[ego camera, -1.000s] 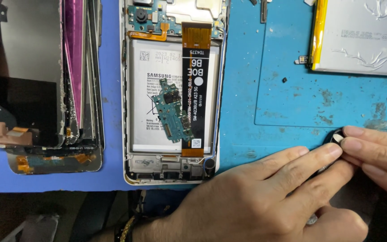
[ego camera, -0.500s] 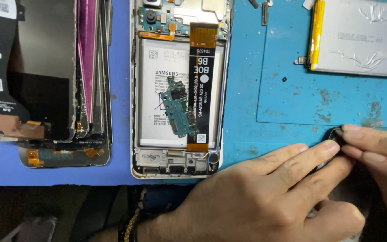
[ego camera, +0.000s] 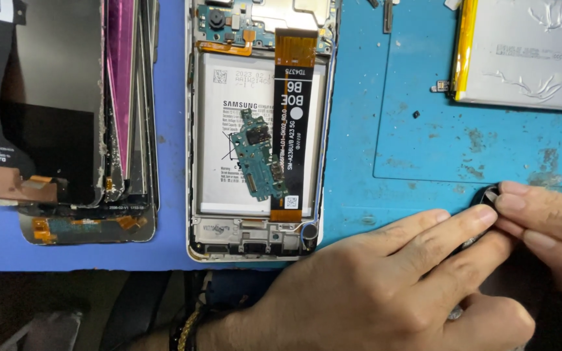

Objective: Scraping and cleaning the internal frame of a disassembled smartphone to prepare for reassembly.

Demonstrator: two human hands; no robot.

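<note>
A: Left hand lies flat over the lower edge of the blue mat, first two fingers stretched out to a small dark round part. Fingertips press on it, so it's pinned, not gripped.

B: Right hand?

A: Comes in from the right edge, thumb and forefinger pinched on the same dark part, at its upper right. What the part is, can't tell, mostly hidden by fingers.

B: Where does it sit?

A: Lower right of the mat, just below the raised border line, well apart from the phone.

B: Phone state?

A: Open phone frame is face down in the middle, back off. White battery is in its bay, a small green circuit board lies loose on top, black ribbon cable runs down beside it. Judging by that, teardown is well along; the board isn't seated and nothing is closed up.

B: Other stuff?

A: Stack of broken screens on the left, touching the mat's left part. Loose silver battery with a yellow edge at top right. Tiny bits near it, too small to name.

B: Room to move?

A: Bare mat between phone and silver battery, plenty open there. Lower side is tight: mat edge and counter edge are right under the left wrist, dark drop below.
</note>
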